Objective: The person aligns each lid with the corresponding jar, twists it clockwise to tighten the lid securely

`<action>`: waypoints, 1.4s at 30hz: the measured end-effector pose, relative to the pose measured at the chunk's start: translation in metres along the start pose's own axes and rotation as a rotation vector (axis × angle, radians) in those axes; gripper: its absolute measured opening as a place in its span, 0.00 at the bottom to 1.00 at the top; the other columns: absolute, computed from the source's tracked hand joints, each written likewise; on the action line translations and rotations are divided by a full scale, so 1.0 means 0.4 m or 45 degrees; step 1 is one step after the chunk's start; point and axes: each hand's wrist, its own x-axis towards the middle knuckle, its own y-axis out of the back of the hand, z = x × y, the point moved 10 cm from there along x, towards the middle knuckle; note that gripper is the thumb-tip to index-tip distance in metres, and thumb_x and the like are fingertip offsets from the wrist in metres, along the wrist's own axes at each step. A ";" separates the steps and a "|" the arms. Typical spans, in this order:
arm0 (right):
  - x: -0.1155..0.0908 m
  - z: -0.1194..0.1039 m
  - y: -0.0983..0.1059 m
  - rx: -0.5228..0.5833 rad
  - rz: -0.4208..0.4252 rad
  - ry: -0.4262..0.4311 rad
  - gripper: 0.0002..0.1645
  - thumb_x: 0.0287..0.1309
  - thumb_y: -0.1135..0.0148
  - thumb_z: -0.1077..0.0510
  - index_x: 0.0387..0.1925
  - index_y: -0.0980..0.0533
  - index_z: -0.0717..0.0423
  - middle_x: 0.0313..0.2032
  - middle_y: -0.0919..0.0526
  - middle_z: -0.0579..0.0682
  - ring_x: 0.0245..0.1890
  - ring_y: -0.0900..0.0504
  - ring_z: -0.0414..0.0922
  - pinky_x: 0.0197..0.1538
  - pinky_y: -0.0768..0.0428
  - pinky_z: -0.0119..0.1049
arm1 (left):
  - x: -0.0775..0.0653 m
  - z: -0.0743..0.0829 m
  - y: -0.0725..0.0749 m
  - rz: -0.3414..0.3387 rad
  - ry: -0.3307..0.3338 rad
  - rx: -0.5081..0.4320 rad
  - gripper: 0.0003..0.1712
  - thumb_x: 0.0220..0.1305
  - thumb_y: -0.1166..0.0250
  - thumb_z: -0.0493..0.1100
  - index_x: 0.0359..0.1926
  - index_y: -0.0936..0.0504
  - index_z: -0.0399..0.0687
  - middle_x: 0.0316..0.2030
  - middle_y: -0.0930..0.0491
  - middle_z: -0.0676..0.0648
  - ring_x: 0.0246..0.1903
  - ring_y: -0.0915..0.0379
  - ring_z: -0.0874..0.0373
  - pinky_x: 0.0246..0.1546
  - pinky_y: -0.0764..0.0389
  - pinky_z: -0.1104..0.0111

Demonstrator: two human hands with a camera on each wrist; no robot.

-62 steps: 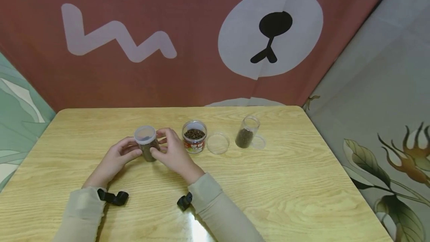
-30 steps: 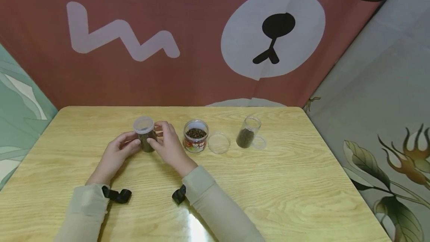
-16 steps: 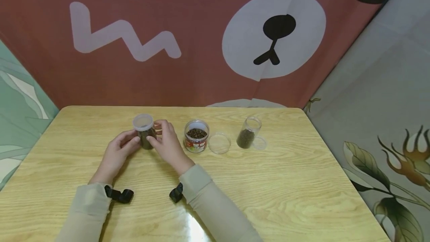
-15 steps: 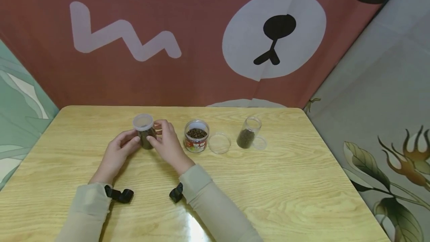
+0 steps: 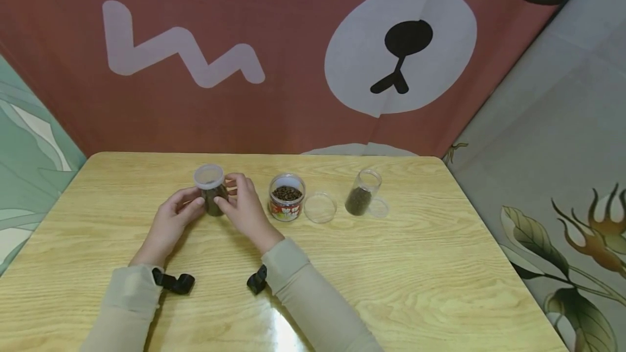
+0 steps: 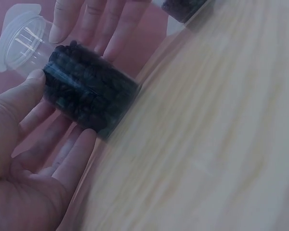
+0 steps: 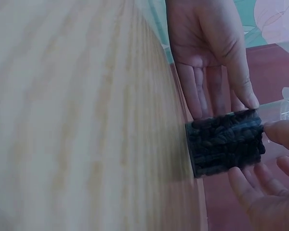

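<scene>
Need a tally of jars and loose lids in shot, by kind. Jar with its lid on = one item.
Capped jar: 1
Open jars (red-labelled jar, taller jar): 2
Loose lids (larger lid, smaller lid): 2
Total: 5

Booth-like corner: printed drapes (image 5: 288, 107), table (image 5: 415, 265)

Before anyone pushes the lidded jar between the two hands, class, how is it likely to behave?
The lidded jar may tip if pushed near the top, being taller than wide, though the dark contents filling its lower part should steady it. Laid down, it would probably roll, since its wall is round.
</scene>
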 end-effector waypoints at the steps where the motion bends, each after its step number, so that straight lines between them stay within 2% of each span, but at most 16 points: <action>1: -0.001 0.000 -0.001 0.002 -0.001 0.001 0.29 0.70 0.37 0.58 0.68 0.36 0.56 0.59 0.30 0.55 0.53 0.25 0.42 0.57 0.19 0.33 | -0.001 0.001 0.001 -0.001 -0.003 -0.004 0.29 0.75 0.39 0.45 0.66 0.31 0.28 0.52 0.26 0.64 0.50 0.25 0.76 0.50 0.21 0.79; 9: -0.010 0.001 -0.001 0.025 -0.005 -0.040 0.30 0.71 0.38 0.57 0.69 0.37 0.54 0.62 0.34 0.56 0.56 0.25 0.49 0.55 0.20 0.29 | -0.002 0.015 0.014 0.012 -0.051 -0.114 0.16 0.73 0.37 0.39 0.59 0.24 0.45 0.52 0.23 0.60 0.51 0.23 0.73 0.48 0.19 0.77; 13: -0.012 -0.003 0.008 0.088 0.000 -0.057 0.30 0.70 0.37 0.60 0.69 0.35 0.54 0.61 0.32 0.56 0.56 0.24 0.49 0.52 0.21 0.25 | -0.001 0.024 0.019 0.035 -0.044 -0.081 0.14 0.74 0.38 0.42 0.58 0.23 0.49 0.52 0.23 0.59 0.51 0.23 0.72 0.46 0.18 0.77; 20: -0.024 -0.030 0.042 0.198 -0.035 -0.022 0.30 0.68 0.39 0.65 0.69 0.33 0.57 0.59 0.27 0.60 0.55 0.22 0.54 0.50 0.20 0.29 | -0.003 0.062 0.019 0.093 -0.061 0.019 0.12 0.76 0.41 0.46 0.55 0.25 0.48 0.52 0.25 0.57 0.51 0.23 0.70 0.46 0.18 0.76; 26: -0.040 -0.070 0.098 0.222 -0.069 0.034 0.27 0.68 0.40 0.65 0.67 0.32 0.56 0.57 0.26 0.56 0.52 0.22 0.46 0.51 0.19 0.31 | -0.006 0.094 0.023 0.141 -0.113 0.026 0.10 0.77 0.42 0.42 0.54 0.26 0.47 0.51 0.24 0.57 0.51 0.24 0.70 0.47 0.19 0.78; 32: -0.055 -0.115 0.178 0.223 -0.043 0.100 0.23 0.70 0.42 0.65 0.64 0.29 0.55 0.60 0.28 0.55 0.55 0.23 0.52 0.53 0.19 0.34 | -0.013 0.139 0.024 0.202 -0.205 0.164 0.11 0.77 0.43 0.41 0.56 0.26 0.46 0.53 0.27 0.53 0.51 0.26 0.66 0.46 0.20 0.80; 38: -0.067 -0.137 0.263 0.089 0.016 0.196 0.20 0.72 0.43 0.64 0.63 0.28 0.59 0.60 0.29 0.55 0.56 0.24 0.53 0.54 0.18 0.35 | -0.029 0.188 0.021 0.267 -0.270 0.301 0.15 0.77 0.44 0.41 0.59 0.26 0.40 0.55 0.26 0.51 0.51 0.27 0.70 0.44 0.23 0.82; 42: -0.079 -0.134 0.316 0.011 0.072 0.213 0.19 0.70 0.43 0.66 0.60 0.25 0.60 0.58 0.29 0.57 0.56 0.23 0.55 0.55 0.18 0.37 | -0.040 0.219 0.020 0.329 -0.315 0.395 0.16 0.76 0.43 0.40 0.59 0.24 0.39 0.55 0.26 0.51 0.50 0.28 0.73 0.41 0.26 0.82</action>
